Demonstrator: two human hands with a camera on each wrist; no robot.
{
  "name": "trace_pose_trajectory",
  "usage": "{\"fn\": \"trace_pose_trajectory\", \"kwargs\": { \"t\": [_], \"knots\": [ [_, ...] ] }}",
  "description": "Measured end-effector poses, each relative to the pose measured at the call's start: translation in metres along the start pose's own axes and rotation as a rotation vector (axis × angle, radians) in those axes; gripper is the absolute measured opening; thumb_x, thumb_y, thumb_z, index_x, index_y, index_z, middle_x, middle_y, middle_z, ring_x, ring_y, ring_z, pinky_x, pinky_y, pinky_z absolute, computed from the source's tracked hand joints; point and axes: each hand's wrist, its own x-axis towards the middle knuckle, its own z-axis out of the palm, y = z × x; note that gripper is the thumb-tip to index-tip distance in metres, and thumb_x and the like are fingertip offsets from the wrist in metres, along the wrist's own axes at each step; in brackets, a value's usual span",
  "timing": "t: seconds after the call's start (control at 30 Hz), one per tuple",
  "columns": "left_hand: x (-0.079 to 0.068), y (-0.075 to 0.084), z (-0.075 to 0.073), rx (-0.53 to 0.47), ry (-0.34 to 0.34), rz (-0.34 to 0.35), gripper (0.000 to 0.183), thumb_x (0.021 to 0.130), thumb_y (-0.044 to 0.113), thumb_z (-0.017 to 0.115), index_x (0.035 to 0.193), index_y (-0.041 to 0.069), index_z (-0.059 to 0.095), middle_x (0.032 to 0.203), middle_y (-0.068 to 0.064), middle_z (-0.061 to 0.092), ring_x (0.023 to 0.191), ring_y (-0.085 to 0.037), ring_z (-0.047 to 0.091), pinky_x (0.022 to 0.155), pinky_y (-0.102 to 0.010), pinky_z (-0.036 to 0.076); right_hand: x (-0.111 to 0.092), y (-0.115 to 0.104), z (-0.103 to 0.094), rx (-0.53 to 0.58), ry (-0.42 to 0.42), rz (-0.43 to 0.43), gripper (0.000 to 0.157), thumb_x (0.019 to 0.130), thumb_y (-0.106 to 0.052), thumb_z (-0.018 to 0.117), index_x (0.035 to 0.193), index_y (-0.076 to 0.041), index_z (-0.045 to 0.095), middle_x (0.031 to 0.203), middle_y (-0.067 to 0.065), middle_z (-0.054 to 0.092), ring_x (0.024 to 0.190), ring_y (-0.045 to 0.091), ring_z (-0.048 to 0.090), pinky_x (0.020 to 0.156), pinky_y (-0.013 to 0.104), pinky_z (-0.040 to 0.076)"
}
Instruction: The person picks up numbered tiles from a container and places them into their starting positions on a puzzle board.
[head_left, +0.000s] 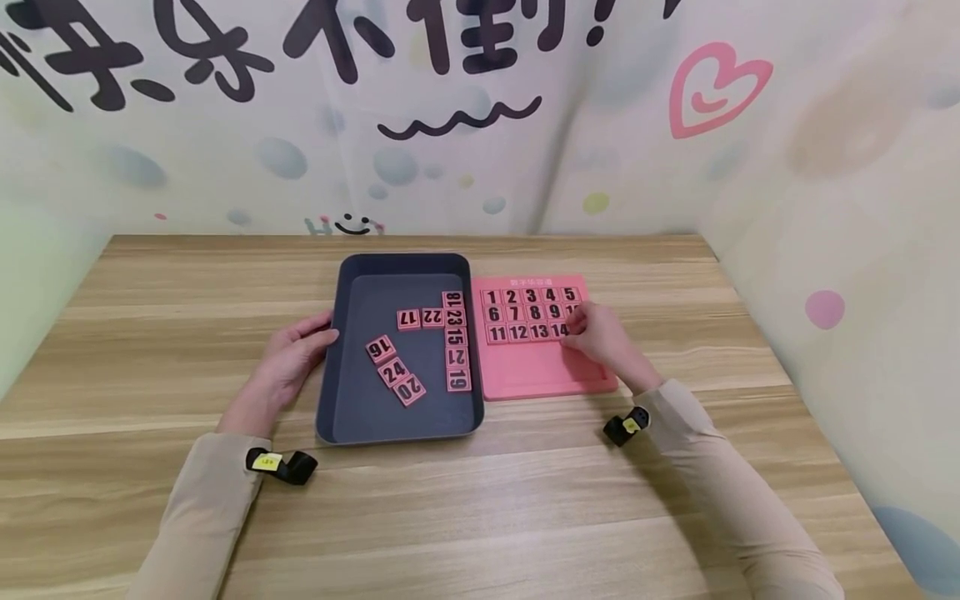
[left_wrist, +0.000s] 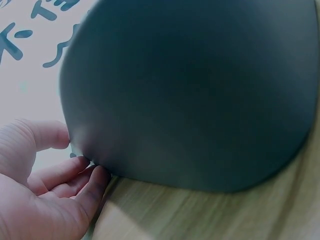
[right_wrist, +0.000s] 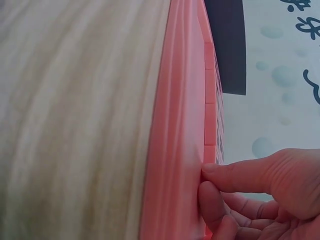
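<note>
My left hand (head_left: 294, 354) is at the left side of a dark grey tray (head_left: 341, 417). In the left wrist view its thumb and fingertips touch the tray's outer wall (left_wrist: 200, 100). Pink number tiles lie loose in the tray, among them 24 (head_left: 393, 372), 17 (head_left: 408, 319) and 19 (head_left: 458, 380). To the right lies a pink number puzzle board (head_left: 540, 367), its upper rows filled with tiles. My right hand (head_left: 603, 337) pinches the right end of the 14 tile (head_left: 558, 330), in the third row after 13 (head_left: 539, 332). Its fingers partly cover the 10 tile.
Both things rest on a wood-grain table (head_left: 465, 517), the tray's right rim beside the board's left edge. Behind the table hangs a white printed backdrop (head_left: 465, 183) with dark lettering and coloured dots. Each sleeve carries a black wrist camera (head_left: 300, 468) at its cuff.
</note>
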Motion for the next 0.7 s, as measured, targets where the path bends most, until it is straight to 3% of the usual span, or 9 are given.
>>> {"fn": "trace_pose_trajectory", "kwargs": {
  "t": [0.17,0.37,0.47,0.7],
  "knots": [
    [0.000,0.001,0.000,-0.006,0.005,-0.002,0.061,0.091,0.005,0.058,0.142,-0.008,0.027,0.122,0.005,0.055,0.100,0.003,0.054,0.091,-0.014,0.041,0.001,-0.001,-0.001,-0.020,-0.012,0.011,0.026,0.077,-0.003,0.074,0.094,0.007,0.058,0.091,0.021,0.063,0.084,0.031,0.060,0.076,0.038,0.053],
    [0.000,0.002,0.002,0.020,0.005,-0.016,0.061,0.091,0.006,0.058,0.143,-0.007,0.027,0.145,-0.008,0.040,0.106,0.002,0.051,0.099,-0.018,0.038,0.002,-0.003,-0.009,-0.019,-0.044,0.036,0.033,0.075,-0.004,0.075,0.098,0.007,0.055,0.096,0.024,0.063,0.087,0.033,0.061,0.076,0.039,0.053],
    [0.000,0.003,0.002,0.023,0.006,-0.024,0.061,0.092,0.006,0.057,0.143,-0.006,0.027,0.148,-0.011,0.033,0.107,0.001,0.050,0.103,-0.020,0.035,0.002,-0.008,-0.013,-0.004,-0.038,0.034,0.033,0.075,-0.003,0.075,0.099,0.008,0.054,0.096,0.026,0.063,0.087,0.034,0.063,0.074,0.038,0.055],
    [0.001,0.002,0.001,0.030,0.003,-0.032,0.061,0.093,0.006,0.056,0.144,-0.005,0.026,0.151,-0.016,0.027,0.112,-0.001,0.048,0.106,-0.023,0.032,0.002,-0.034,-0.016,0.025,0.017,-0.038,0.035,0.078,-0.007,0.074,0.104,0.006,0.054,0.091,0.020,0.065,0.081,0.029,0.063,0.068,0.036,0.054]
  ]
}}
